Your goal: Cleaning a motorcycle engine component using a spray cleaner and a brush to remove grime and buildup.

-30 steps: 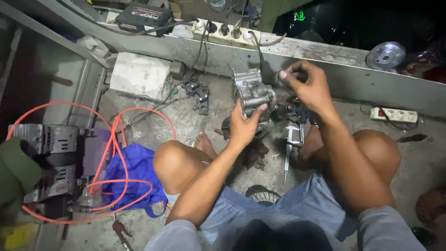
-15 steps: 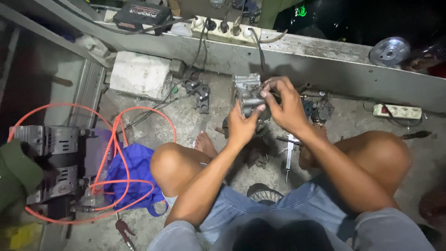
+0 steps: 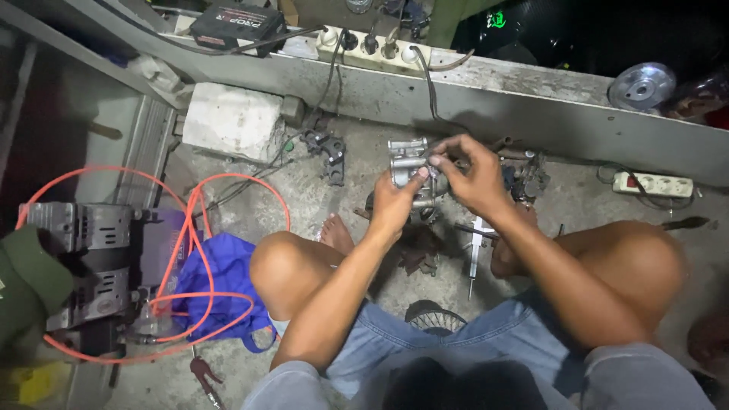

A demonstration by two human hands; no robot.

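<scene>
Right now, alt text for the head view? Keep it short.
Seen from above, a person squatting on a concrete floor holds a grey metal engine part in the left hand while the right hand pinches something at its top edge. An orange hose coils over a grey compressor and a blue bag at left; a power strip lies at right.

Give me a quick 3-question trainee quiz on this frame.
1. True or false: both hands grip the grey metal engine part.
2. What lies left of the person's left knee? A) blue bag B) a red bucket C) a ladder
3. What colour is the hose looped over the compressor?

Key: 1 true: left hand and right hand both hold it. 2 A. 3 orange.
</scene>
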